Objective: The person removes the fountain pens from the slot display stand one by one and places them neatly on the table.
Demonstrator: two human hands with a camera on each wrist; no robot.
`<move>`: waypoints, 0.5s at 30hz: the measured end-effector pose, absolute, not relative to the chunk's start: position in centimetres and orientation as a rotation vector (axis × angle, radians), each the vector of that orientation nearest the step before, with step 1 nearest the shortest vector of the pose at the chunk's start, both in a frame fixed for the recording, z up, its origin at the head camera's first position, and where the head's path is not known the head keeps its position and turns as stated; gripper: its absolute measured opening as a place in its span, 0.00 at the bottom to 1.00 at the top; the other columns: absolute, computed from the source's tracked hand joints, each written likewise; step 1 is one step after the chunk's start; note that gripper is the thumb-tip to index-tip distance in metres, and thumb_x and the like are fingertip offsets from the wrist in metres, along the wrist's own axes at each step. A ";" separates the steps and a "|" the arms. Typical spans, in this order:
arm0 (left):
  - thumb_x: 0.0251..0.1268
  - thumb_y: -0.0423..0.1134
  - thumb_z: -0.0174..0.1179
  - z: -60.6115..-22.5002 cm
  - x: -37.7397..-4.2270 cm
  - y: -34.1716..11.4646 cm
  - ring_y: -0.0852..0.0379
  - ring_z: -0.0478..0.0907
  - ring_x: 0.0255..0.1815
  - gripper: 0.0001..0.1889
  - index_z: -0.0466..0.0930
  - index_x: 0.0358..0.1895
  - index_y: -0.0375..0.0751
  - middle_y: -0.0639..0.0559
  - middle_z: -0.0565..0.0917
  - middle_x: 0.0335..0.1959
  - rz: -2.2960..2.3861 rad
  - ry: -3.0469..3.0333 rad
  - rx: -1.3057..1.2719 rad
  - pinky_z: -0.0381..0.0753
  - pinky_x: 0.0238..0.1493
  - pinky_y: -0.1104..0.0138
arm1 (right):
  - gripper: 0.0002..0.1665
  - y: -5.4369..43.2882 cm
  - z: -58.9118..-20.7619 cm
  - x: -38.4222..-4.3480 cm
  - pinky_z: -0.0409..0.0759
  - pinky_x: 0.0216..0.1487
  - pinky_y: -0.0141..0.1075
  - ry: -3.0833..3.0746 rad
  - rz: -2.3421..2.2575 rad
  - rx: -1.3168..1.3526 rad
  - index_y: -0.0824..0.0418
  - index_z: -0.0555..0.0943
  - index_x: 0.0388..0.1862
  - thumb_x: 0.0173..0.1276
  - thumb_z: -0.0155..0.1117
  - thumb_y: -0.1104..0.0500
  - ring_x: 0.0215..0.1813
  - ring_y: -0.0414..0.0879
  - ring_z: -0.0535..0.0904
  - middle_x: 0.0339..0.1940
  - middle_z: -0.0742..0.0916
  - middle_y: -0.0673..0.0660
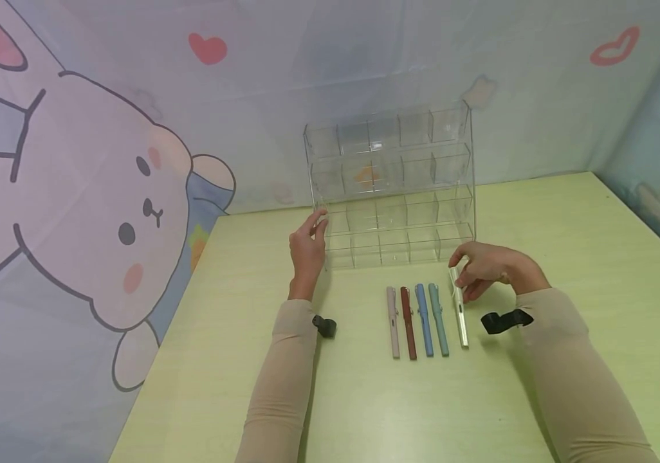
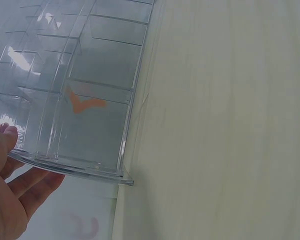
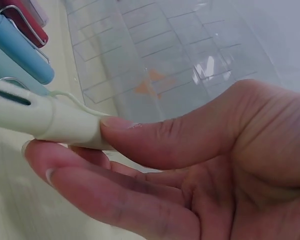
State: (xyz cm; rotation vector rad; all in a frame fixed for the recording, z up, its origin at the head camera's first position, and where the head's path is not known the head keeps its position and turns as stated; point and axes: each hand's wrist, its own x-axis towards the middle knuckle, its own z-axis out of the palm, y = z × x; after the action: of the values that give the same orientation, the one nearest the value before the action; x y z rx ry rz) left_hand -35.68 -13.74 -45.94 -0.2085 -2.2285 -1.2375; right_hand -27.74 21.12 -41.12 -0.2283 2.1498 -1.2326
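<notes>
A clear tiered rack (image 1: pixel 392 233) with several compartments stands at the back of the table. My left hand (image 1: pixel 307 252) holds its left side panel, with thumb and fingers on either side of the edge (image 2: pixel 75 170). In my right hand (image 1: pixel 491 265), thumb and fingers pinch the clip end of a pale whitish-green pen (image 1: pixel 461 318), whose oval window (image 3: pixel 14 97) shows. Whether the pen's lower end touches the table I cannot tell. Left of it lie a teal pen (image 1: pixel 437 321), a blue pen (image 1: pixel 424 321), a dark red pen (image 1: pixel 408 325) and a pale pink pen (image 1: pixel 393 325).
The light yellow-green table (image 1: pixel 214 360) meets a printed cloth backdrop (image 1: pixel 260 90) behind the rack. A large cartoon animal (image 1: pixel 110 206) is printed on the cloth at left. Dark wrist mounts (image 1: pixel 325 326) are strapped over both sleeves.
</notes>
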 end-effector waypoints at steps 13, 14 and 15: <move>0.73 0.38 0.61 -46.0 -35.7 -13.8 0.48 0.86 0.49 0.12 0.85 0.56 0.47 0.48 0.88 0.49 -1.247 -2.230 -0.214 0.55 0.14 0.69 | 0.27 20.1 -42.1 -27.9 0.85 0.39 0.45 2.173 -1.138 -0.218 0.78 0.63 0.64 0.71 0.61 0.72 0.34 0.57 0.88 0.35 0.84 0.67; 0.73 0.38 0.61 -46.0 -35.7 -13.8 0.48 0.86 0.49 0.12 0.85 0.56 0.47 0.48 0.88 0.49 -1.245 -2.229 -0.215 0.56 0.14 0.69 | 0.27 20.0 -42.1 -28.0 0.85 0.38 0.45 2.175 -1.136 -0.216 0.78 0.64 0.64 0.70 0.60 0.72 0.34 0.57 0.87 0.35 0.84 0.67; 0.73 0.37 0.61 -46.0 -35.7 -13.8 0.48 0.86 0.49 0.12 0.85 0.56 0.47 0.48 0.88 0.49 -1.243 -2.227 -0.217 0.56 0.14 0.69 | 0.26 20.0 -42.1 -28.0 0.85 0.38 0.45 2.178 -1.134 -0.215 0.78 0.64 0.63 0.70 0.60 0.72 0.33 0.57 0.87 0.34 0.84 0.67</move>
State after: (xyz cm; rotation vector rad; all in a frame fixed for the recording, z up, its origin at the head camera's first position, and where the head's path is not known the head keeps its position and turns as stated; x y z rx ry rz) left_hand -35.66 -13.78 -45.95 -0.2166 -2.2271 -1.2431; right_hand -27.99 20.00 -42.13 -0.2149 2.1778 -1.1341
